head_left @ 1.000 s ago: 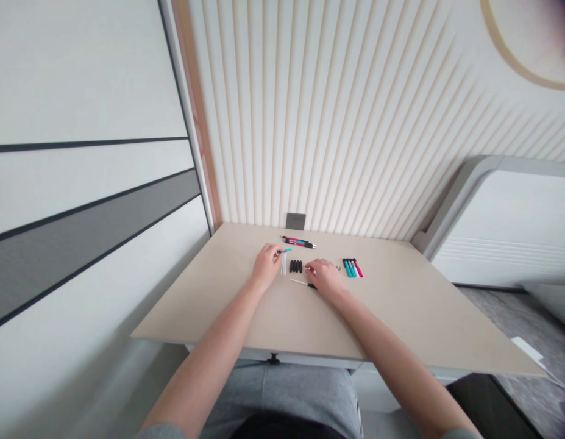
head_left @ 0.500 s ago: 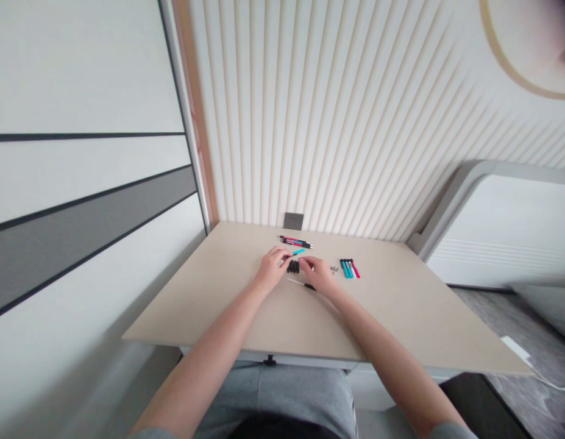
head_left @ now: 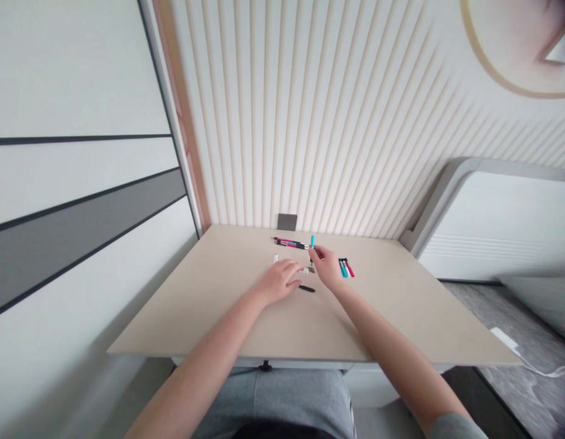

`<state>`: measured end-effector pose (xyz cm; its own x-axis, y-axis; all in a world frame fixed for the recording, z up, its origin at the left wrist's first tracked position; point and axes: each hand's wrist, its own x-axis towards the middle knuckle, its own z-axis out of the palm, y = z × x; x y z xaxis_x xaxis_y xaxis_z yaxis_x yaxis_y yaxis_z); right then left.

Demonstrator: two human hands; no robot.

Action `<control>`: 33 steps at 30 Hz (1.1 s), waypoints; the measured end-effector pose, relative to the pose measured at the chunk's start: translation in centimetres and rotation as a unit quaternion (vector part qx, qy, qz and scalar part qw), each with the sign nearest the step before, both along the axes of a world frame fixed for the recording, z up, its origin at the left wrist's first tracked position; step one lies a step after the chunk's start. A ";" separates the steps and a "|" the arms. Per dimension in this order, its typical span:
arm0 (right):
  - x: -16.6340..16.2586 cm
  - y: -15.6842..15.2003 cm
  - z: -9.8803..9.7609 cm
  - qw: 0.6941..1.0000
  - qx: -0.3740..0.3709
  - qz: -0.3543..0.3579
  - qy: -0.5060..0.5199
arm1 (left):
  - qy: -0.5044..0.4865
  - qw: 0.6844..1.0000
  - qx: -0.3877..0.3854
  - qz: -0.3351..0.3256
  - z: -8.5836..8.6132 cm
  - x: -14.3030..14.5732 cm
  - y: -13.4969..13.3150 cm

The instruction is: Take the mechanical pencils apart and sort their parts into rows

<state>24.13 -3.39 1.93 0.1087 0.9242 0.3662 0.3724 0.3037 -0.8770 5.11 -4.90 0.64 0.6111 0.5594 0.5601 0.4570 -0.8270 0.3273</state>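
Note:
My right hand (head_left: pixel 326 267) pinches a bright blue pen barrel (head_left: pixel 312 241) with a dark lower end, held upright above the table. Fingers spread, my left hand (head_left: pixel 278 280) is low over the tabletop, its thumb apart from the fingers. Just past its fingertips lie small pale parts (head_left: pixel 303 271), too small to name. Near the left thumb is the black handle of a thin tool like a screwdriver (head_left: pixel 306 289); its shaft is hidden by the hand. To the right of my right hand, several short coloured barrels (head_left: pixel 347 268) with black ends lie in a row.
Several long red, blue and black pens (head_left: pixel 290 243) lie at the back of the beige table (head_left: pixel 209 305). A small clear-white piece (head_left: pixel 275 258) sits beyond my left hand. Behind stands a ribbed wall with a dark socket plate (head_left: pixel 287 222).
The blue barrel has passed from my left hand to my right and now stands upright. My left hand has come down and opened, covering the spot where the black grips lay. The view has shifted slightly.

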 end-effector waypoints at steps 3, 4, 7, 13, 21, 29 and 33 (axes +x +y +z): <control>3.3 0.5 -0.6 0.999 -0.029 -0.015 -0.027 | 0.083 0.996 0.009 -0.012 -0.1 0.0 -0.2; 4.5 0.7 -0.8 0.999 -0.041 -0.020 -0.016 | 0.093 0.996 0.008 -0.013 -0.1 -0.1 -0.1; 8.4 1.3 -1.7 0.999 -0.031 -0.038 0.001 | 0.090 0.996 0.006 -0.014 -0.2 -0.3 0.0; 15.0 1.6 -3.5 0.985 0.008 -0.148 -0.093 | 0.113 0.993 0.006 -0.014 -0.8 -0.4 0.4; 18.3 1.7 -5.5 0.949 -0.054 -0.049 -0.308 | 0.099 0.995 0.000 -0.021 -1.5 -0.2 0.8; 18.7 1.5 -5.3 0.920 -0.057 -0.033 -0.387 | 0.099 0.994 0.028 -0.032 -1.2 -0.1 0.8; 18.8 1.4 -5.6 0.924 -0.044 -0.015 -0.379 | 0.094 0.995 0.022 -0.034 -1.1 -0.2 0.8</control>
